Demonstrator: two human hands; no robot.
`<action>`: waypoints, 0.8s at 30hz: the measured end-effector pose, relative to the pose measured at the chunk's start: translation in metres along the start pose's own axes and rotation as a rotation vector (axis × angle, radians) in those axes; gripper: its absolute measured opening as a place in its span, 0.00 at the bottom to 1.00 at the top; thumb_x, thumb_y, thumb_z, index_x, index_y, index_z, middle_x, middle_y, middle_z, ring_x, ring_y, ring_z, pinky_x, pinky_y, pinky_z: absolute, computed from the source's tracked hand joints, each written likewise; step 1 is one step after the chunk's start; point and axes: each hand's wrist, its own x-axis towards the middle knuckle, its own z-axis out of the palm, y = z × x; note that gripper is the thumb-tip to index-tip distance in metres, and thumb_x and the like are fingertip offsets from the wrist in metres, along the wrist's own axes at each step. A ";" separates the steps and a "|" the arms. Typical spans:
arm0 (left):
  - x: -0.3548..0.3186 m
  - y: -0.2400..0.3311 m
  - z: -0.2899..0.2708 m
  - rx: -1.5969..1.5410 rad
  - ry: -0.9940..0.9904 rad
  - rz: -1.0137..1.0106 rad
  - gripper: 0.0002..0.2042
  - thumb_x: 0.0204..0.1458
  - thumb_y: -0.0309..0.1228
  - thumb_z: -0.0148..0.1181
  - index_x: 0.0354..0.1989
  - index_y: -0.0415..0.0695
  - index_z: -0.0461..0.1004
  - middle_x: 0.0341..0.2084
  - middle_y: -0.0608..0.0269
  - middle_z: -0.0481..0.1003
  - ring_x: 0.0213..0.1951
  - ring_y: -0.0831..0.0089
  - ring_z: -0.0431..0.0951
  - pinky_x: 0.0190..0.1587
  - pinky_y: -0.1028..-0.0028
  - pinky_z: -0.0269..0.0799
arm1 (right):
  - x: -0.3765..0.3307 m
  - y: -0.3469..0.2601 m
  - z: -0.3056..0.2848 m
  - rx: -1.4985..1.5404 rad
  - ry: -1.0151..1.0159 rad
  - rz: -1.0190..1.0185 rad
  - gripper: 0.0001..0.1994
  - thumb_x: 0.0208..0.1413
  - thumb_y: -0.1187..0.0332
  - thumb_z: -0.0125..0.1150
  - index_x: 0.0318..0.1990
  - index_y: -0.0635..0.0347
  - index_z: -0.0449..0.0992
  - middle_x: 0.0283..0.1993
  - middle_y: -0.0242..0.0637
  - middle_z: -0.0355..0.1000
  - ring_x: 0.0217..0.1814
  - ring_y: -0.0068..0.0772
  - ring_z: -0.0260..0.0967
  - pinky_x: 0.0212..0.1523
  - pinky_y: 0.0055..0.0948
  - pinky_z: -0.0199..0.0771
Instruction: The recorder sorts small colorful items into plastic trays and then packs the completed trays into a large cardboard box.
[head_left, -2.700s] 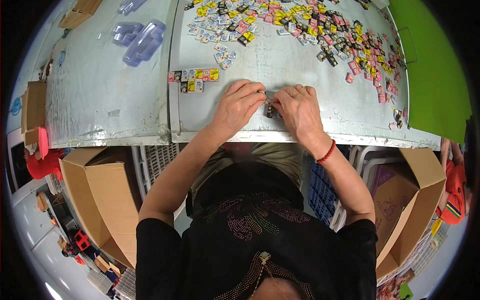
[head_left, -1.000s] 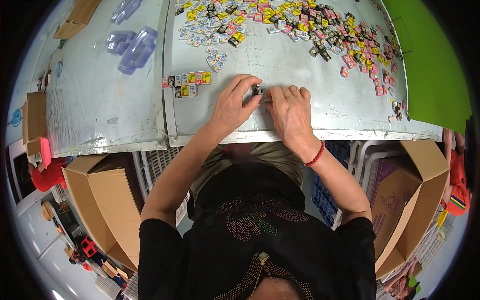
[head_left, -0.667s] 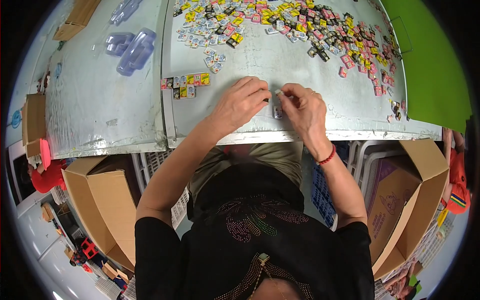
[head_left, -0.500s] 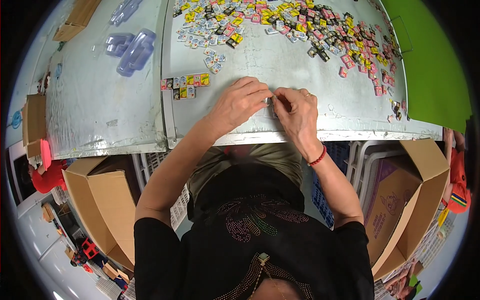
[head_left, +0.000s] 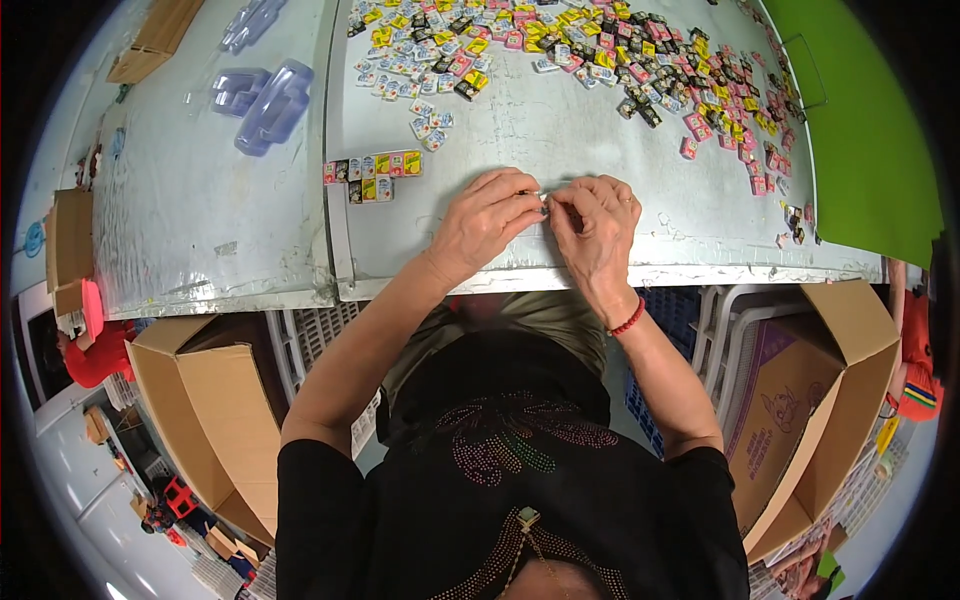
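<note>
- We see lettering on the right-hand carton (head_left: 790, 410): purple lines of print beside a purple drawing of a long-eared animal, while the left-hand carton (head_left: 232, 420) shows us plain brown panels
- We see printed faces on the small boxes (head_left: 372, 166) standing in two touching rows near the table's (head_left: 560, 130) left seam; the upper row runs through pink, black, white and yellow, the shorter lower one is black, yellow, white, and their print is too tiny for us to read
- We find the same four colours in the loose heap (head_left: 640, 75) across the far side of the table, its labels facing many ways
- We see our left hand (head_left: 487, 222) palm down near the front edge, fingers bent together and pointing right, thumb and fingertips pinching a small dark item (head_left: 545, 210)
- We see our right hand (head_left: 598, 220) facing it, fingers curled inward, index and thumb almost meeting beside that item; we cannot tell whether they grip it too
- We have both forearms rising from the lower edge and converging, the item between our fingertips, right of the two rows, with a red bracelet (head_left: 627, 316) around our right wrist
</note>
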 end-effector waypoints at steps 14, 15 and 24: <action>0.014 0.007 0.001 -0.016 -0.117 0.105 0.12 0.42 0.27 0.69 0.37 0.40 0.78 0.46 0.58 0.74 0.50 0.57 0.73 0.51 0.63 0.71 | -0.020 0.014 -0.048 -0.131 -0.026 0.078 0.09 0.49 0.76 0.65 0.39 0.57 0.77 0.38 0.34 0.73 0.45 0.38 0.67 0.51 0.36 0.59; 0.013 0.005 0.002 -0.018 -0.120 0.106 0.12 0.42 0.27 0.69 0.37 0.40 0.78 0.46 0.58 0.74 0.50 0.57 0.73 0.51 0.63 0.71 | -0.023 0.012 -0.048 -0.120 -0.039 0.035 0.10 0.48 0.75 0.67 0.39 0.57 0.77 0.39 0.34 0.72 0.46 0.37 0.67 0.50 0.36 0.59; 0.017 0.001 -0.006 -0.099 -0.235 0.003 0.09 0.45 0.22 0.64 0.37 0.39 0.77 0.47 0.59 0.74 0.53 0.57 0.72 0.53 0.64 0.70 | -0.023 -0.004 -0.034 -0.139 -0.108 -0.035 0.12 0.43 0.71 0.71 0.37 0.61 0.78 0.37 0.35 0.71 0.43 0.38 0.66 0.49 0.38 0.60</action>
